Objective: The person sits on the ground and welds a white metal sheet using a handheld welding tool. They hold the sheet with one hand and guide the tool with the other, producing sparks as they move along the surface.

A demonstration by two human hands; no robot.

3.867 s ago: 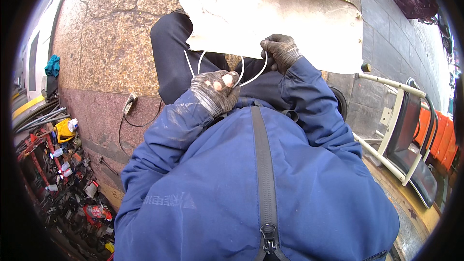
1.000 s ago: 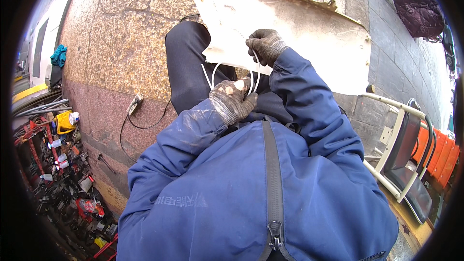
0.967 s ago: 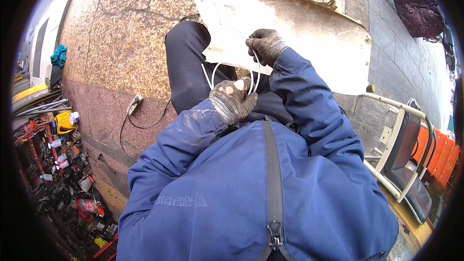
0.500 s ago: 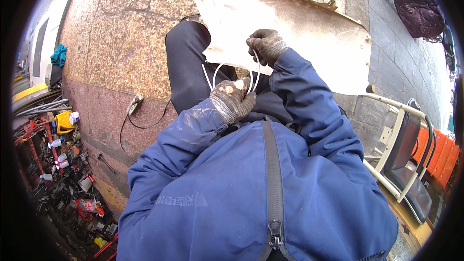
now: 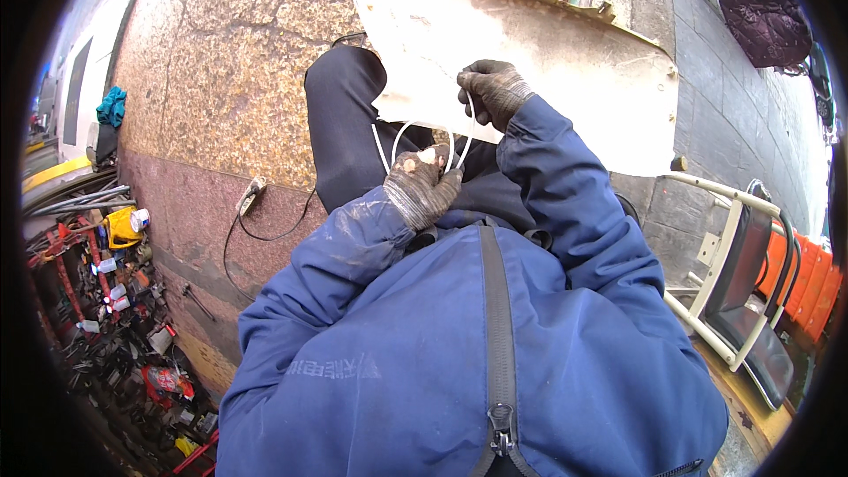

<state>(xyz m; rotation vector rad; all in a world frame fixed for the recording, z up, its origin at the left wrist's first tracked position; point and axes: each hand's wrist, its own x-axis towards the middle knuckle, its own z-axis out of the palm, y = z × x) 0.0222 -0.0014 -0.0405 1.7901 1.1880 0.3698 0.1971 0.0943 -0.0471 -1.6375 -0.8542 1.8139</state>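
A speckled stone floor (image 5: 221, 62) spreads ahead, with a folded chair (image 5: 742, 291) at right and tool clutter (image 5: 115, 318) at left. A pale flat panel (image 5: 548, 62) lies across the person's dark-trousered knee (image 5: 344, 124), its long axis running left to right. Thin white wire (image 5: 397, 137) loops below its near edge, seemingly pinched by both gloved hands: right hand (image 5: 493, 93) closed at the panel's edge, left hand (image 5: 424, 190) fisted just below.

White cord (image 5: 395, 137), grimy grey gloves (image 5: 422, 187), blue jacket (image 5: 459, 344), off-white panel (image 5: 565, 71), speckled tan-and-maroon stone floor (image 5: 221, 79).
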